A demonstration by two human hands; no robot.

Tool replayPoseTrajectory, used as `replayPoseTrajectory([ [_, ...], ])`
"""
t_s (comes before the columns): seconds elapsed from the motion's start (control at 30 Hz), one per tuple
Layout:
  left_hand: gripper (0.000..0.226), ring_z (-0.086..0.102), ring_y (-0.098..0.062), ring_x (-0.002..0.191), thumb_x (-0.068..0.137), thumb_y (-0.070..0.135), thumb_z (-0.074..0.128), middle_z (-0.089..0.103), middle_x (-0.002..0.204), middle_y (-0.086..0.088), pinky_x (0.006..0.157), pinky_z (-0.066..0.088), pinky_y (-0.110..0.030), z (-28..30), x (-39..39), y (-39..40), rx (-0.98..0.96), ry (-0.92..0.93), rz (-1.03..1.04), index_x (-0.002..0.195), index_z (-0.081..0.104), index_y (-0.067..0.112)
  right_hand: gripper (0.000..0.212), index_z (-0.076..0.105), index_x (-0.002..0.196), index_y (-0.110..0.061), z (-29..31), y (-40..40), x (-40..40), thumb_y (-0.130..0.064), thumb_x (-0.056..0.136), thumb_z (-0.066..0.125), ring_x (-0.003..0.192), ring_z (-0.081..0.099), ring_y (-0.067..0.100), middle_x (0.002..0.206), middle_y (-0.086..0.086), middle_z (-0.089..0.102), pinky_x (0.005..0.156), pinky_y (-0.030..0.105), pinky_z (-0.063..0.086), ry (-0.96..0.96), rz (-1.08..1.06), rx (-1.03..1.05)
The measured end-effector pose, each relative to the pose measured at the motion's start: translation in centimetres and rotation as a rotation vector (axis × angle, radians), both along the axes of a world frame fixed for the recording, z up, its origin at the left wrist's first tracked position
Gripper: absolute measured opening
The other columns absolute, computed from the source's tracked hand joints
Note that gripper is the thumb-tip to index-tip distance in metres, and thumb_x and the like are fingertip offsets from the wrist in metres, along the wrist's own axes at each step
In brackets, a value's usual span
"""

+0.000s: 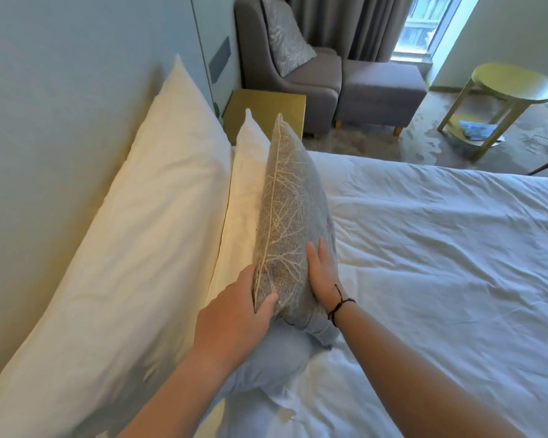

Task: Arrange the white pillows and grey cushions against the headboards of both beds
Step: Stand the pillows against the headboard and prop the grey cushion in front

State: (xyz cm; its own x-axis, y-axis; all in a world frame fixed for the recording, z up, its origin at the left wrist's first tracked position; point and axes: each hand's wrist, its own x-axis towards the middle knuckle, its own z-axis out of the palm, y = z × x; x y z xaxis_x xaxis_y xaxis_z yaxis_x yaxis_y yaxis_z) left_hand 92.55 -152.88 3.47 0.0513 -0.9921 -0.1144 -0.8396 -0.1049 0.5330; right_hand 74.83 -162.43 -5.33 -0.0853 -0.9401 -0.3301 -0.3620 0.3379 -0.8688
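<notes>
The grey cushion (293, 222) is coarse woven cloth with a pale branching pattern; the white pillows (146, 222) and bed sheet (440, 248) are smooth, matt, creased cloth.

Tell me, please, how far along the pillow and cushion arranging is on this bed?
Done: two white pillows, a large one and a smaller one, already stand against the headboard. In hand: the grey cushion stands on edge against the smaller pillow, left hand gripping its near corner, right hand flat on its face. Left: a matching cushion on the armchair; the second bed is out of view.
</notes>
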Motion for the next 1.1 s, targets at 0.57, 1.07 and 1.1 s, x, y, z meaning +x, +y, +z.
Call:
replayPoseTrajectory([
  [0.57,0.023,0.06,-0.011,0.073,0.096,0.044,0.056,0.066,0.077,0.008,0.072,0.053,-0.041,0.4,4.2,6.2,0.114,0.061,0.043,0.079,0.058,0.028,0.124,-0.014,0.148,-0.04,7.3,7.3,6.2,-0.081,0.061,0.063,0.148,-0.001,0.032,0.161,0.014,-0.008,0.113,0.057,0.02,0.172,0.084,0.091],
  [1.07,0.034,0.058,-0.02,0.066,0.085,0.033,0.069,0.056,0.064,0.0,0.054,0.037,-0.033,-3.7,11.8,15.4,0.332,-0.137,0.09,0.062,0.048,0.02,0.095,-0.005,0.152,-0.037,8.2,9.5,5.9,-0.043,0.085,0.061,0.149,0.003,0.032,0.162,0.012,-0.01,0.113,0.052,0.021,0.257,0.163,0.036],
  [1.1,0.031,0.059,-0.02,0.066,0.084,0.032,0.069,0.058,0.065,-0.002,0.054,0.038,-0.033,-3.7,12.3,15.7,0.325,-0.139,0.084,0.063,0.052,0.018,0.093,-0.004,0.152,-0.038,7.9,9.5,5.8,-0.041,0.086,0.061,0.149,0.003,0.03,0.162,0.012,-0.01,0.113,0.051,0.021,0.234,0.165,0.033],
])
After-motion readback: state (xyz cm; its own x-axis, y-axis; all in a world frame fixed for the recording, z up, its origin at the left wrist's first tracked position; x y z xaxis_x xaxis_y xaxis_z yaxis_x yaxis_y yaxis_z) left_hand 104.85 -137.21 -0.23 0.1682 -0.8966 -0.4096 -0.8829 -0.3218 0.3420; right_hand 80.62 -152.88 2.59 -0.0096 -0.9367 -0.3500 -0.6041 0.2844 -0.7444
